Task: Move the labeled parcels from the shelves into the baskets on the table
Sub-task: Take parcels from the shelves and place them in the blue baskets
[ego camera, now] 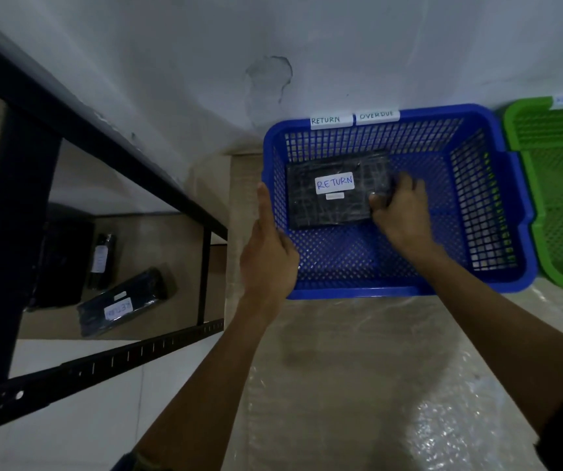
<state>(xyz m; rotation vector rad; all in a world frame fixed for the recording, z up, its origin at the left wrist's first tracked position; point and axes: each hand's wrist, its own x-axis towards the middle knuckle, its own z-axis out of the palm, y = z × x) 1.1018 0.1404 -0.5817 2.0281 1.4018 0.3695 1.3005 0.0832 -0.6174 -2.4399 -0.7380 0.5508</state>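
One parcel in hand: the black parcel (327, 198) sits low in the blue basket (358, 292), just left of the grip, with its "RETURN" label (334, 182) facing up.
Grip: the right hand (402, 215) pinches the parcel's right edge with fingers curled over it. The thumb seems tucked beneath, though blur hides it.
Other hand: the left hand (266, 253), fingers straight, presses flat on the basket's outer wall, well left of the grip.
Doing it well: lower the parcel until it lies flat on the mesh floor, then slide the grip off sideways with the label upward. The bracing palm should stop the light basket sliding.
Match: rim tags beyond the grip read RETURN (331, 120) and OVERDUE (377, 115), so this is probably the right basket.
Materials: the parcel is a flat rectangle in glossy, creased film, likely slippery. The basket is rigid plastic lattice. The table (358, 385), nearer than the grip, wears crinkly bubble wrap.
Left to move: more wrapped parcels (122, 305) lie on the shelf (120, 154), far left of the grip.
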